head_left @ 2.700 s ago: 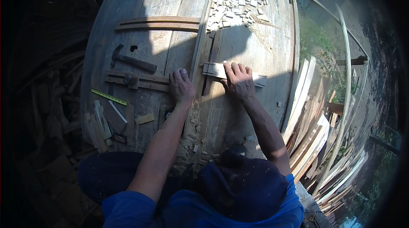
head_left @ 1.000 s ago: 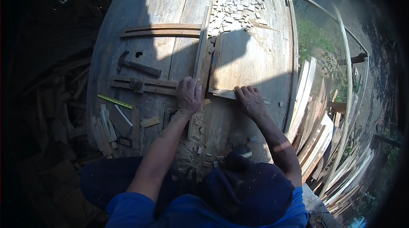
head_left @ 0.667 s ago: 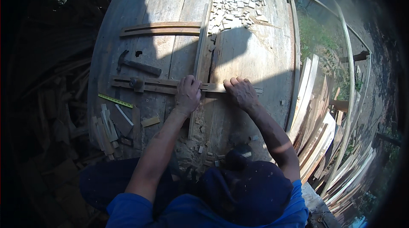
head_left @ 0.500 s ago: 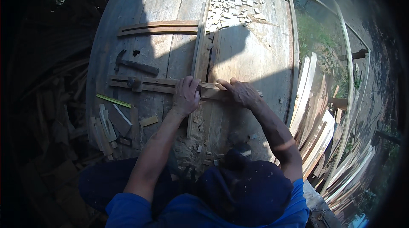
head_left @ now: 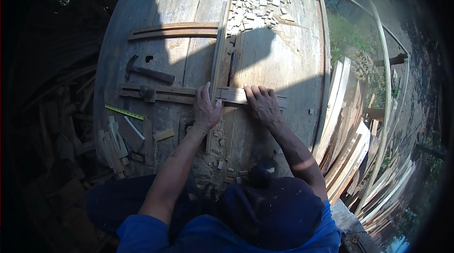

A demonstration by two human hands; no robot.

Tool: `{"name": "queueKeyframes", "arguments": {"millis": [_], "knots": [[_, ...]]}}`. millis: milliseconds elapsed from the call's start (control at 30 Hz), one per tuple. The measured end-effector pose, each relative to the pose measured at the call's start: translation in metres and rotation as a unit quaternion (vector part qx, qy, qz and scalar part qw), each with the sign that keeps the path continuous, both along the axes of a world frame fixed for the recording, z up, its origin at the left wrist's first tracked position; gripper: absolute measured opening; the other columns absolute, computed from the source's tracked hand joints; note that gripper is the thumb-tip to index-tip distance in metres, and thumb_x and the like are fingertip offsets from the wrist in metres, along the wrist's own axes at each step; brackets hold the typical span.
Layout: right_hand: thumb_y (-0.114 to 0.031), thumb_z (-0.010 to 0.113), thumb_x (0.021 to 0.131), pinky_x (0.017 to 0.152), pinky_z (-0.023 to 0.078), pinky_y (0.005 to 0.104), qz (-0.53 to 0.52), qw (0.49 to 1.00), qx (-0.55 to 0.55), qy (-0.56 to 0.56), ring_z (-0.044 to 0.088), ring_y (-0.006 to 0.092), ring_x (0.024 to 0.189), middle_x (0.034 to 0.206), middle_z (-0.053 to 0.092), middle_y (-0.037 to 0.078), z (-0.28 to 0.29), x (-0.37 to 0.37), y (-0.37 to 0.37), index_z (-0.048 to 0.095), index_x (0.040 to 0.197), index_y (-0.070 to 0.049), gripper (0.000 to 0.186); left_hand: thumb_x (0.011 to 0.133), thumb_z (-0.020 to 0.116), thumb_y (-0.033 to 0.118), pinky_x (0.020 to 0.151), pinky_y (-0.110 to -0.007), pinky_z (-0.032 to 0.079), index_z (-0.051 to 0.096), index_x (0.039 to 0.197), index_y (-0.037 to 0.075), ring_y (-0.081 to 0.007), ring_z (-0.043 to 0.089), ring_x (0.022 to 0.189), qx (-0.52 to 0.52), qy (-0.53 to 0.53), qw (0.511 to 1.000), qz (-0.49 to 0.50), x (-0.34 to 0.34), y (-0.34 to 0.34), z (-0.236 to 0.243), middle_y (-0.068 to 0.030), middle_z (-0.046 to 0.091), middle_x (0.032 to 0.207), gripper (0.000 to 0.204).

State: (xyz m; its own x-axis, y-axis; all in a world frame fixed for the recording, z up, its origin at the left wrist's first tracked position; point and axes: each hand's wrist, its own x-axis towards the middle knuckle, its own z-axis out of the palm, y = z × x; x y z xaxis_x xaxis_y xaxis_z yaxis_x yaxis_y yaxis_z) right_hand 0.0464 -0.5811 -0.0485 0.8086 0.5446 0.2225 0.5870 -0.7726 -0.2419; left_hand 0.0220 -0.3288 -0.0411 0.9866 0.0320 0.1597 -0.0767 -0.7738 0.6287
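Observation:
My left hand (head_left: 206, 111) rests with curled fingers on the slotted wooden board (head_left: 176, 93) where it meets a long upright-running rail (head_left: 218, 49). My right hand (head_left: 261, 106) has its fingers bent over a short pale wooden piece (head_left: 231, 95), pressed to the table across the narrow dark gap and in line with the slotted board. The slotted board carries a small block with a knob (head_left: 147, 93). A claw hammer (head_left: 150, 74) lies above it, left of my left hand. A yellow tape measure (head_left: 124, 111) and thin offcuts (head_left: 116, 144) lie below at the left.
The worn plank table (head_left: 295, 54) holds a heap of small pale wooden chips (head_left: 255, 4) at the back and two parallel strips (head_left: 172, 30) at upper left. Long battens (head_left: 335, 101) are piled beyond the right edge beside a wooden frame (head_left: 385, 64); scrap wood lies in shadow at left.
The short piece, earlier above the line of the slotted board, has moved toward me into line with it. My right hand shifted with it, briefly lifting fingers. My left hand stayed near the rail.

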Motion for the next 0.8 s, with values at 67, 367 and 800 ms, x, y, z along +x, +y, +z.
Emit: {"name": "queueKeyframes", "arguments": {"millis": [67,367,800], "knots": [[-0.019,0.058,0.093,0.099,0.039,0.0453,-0.005,1.0,0.013,-0.015,0.05,0.0268,0.119,0.13,0.053,0.008,-0.003,0.003,0.0,0.045,0.153,-0.006,0.062,0.082,0.076,0.02,0.109,-0.053,0.042,0.036,0.155,0.004,-0.0461,0.051,0.125,-0.007,0.026,1.0,0.015,0.008,-0.006,-0.001,-0.0253,0.046,0.138,0.085],[-0.023,0.06,0.092,0.098,0.039,0.0419,-0.037,0.998,-0.024,0.041,0.054,0.0234,0.115,0.12,0.06,0.006,0.006,0.018,0.002,0.054,0.147,-0.005,0.058,0.085,0.08,0.017,0.103,-0.052,0.048,0.059,0.142,0.021,-0.0454,0.055,0.123,0.106,0.074,0.991,-0.047,0.017,-0.008,0.013,-0.0237,0.05,0.133,0.061],[-0.042,0.079,0.08,0.086,0.046,0.0431,-0.033,0.999,0.021,0.004,0.062,0.0253,0.105,0.112,0.063,0.008,0.01,0.046,0.002,0.059,0.137,-0.002,0.072,0.099,0.066,0.024,0.091,-0.054,0.057,0.075,0.121,0.021,-0.0466,0.06,0.119,0.167,0.038,0.984,-0.055,0.045,-0.017,0.017,-0.0258,0.048,0.141,0.024]]}}
